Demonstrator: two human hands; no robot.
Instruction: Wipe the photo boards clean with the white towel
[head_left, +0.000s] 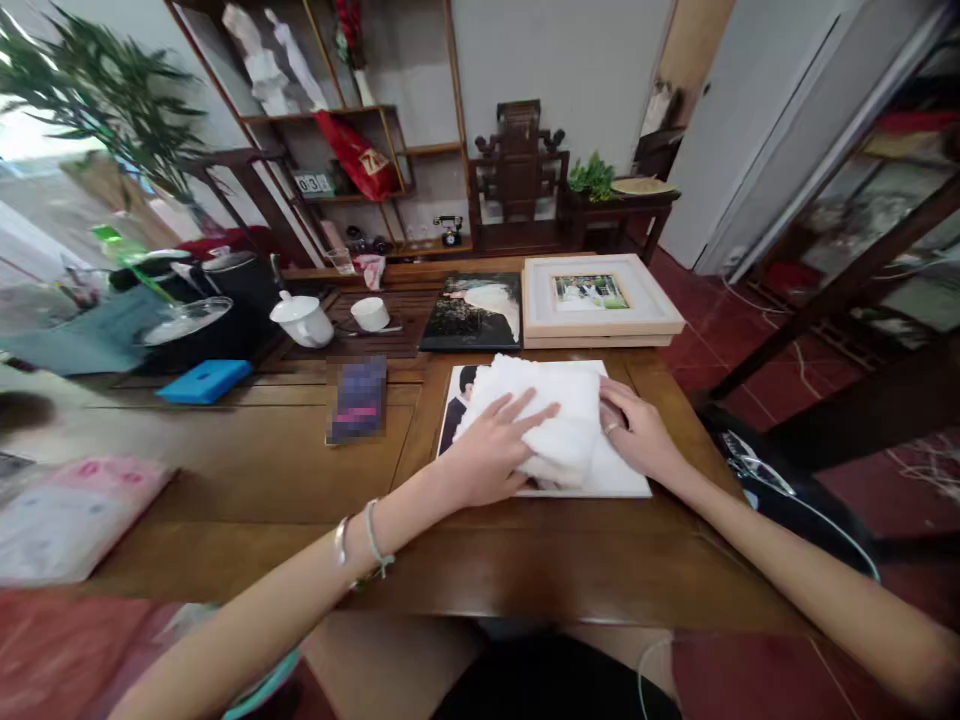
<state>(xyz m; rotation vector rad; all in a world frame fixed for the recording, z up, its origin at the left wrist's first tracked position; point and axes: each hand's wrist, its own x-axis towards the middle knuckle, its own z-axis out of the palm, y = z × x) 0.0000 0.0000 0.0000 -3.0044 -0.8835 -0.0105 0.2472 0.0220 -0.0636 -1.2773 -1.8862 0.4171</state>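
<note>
A folded white towel lies on a glossy photo panel on the wooden table. At the panel's left side, part of a printed figure in a dark suit shows. My left hand rests on the towel with its fingers spread, pressing lightly on the cloth. Along the towel's right side, my right hand has its fingers curled over the edge, with the thumb nearer to me. The towel covers the middle of the panel.
Behind the panel lie a dark photo panel and stacked light wooden frames. To the left are a blurred purple item, a blue box, a lidded white cup, a small white bowl and a pink-white packet.
</note>
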